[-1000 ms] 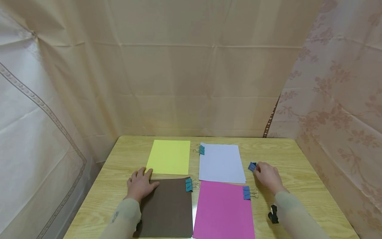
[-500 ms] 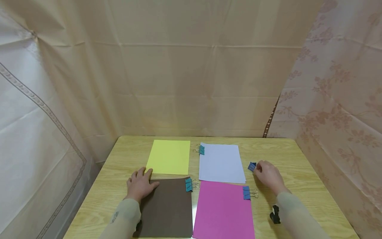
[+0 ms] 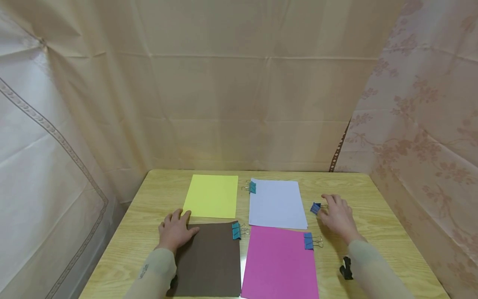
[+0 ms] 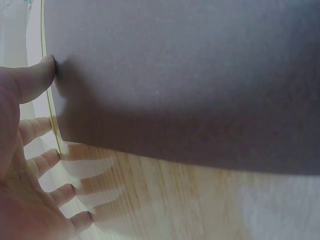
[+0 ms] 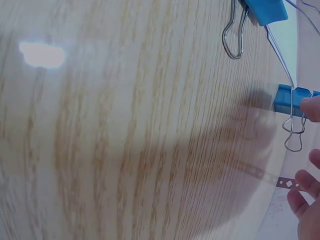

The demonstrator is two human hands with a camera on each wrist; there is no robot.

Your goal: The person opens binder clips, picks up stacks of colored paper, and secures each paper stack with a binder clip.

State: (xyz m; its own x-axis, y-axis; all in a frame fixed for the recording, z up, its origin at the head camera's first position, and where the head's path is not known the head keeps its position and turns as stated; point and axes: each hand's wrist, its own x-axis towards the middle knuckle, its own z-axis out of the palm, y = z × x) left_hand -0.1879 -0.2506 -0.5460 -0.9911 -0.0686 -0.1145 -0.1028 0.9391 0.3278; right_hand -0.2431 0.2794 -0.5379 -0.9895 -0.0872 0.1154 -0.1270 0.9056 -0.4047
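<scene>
My left hand (image 3: 174, 232) lies with fingers spread at the upper left corner of a dark brown sheet (image 3: 213, 261). Its thumb presses the brown edge, while the fingertips reach the near left corner of a yellow sheet (image 3: 211, 196). On the right, a loose blue binder clip (image 3: 315, 208) sits on the table with wire handles out. My right hand (image 3: 339, 218) is right beside it, thumb close at the clip and the other fingers parted from it. The right wrist view shows the thumb (image 5: 311, 109) overlapping this clip's blue body (image 5: 283, 98).
A white sheet (image 3: 278, 205) bears a teal binder clip (image 3: 252, 187) on its left edge. Below it, a magenta sheet (image 3: 280, 265) has a blue clip (image 3: 308, 241) at upper right. Another teal clip (image 3: 236, 231) grips the brown sheet. Cloth curtains (image 3: 239, 91) surround the wooden table (image 3: 377, 249).
My right fingers have spread apart from their pinch at the blue binder clip, exposing its wire handles. The clip stays in the same spot. My left hand has not moved.
</scene>
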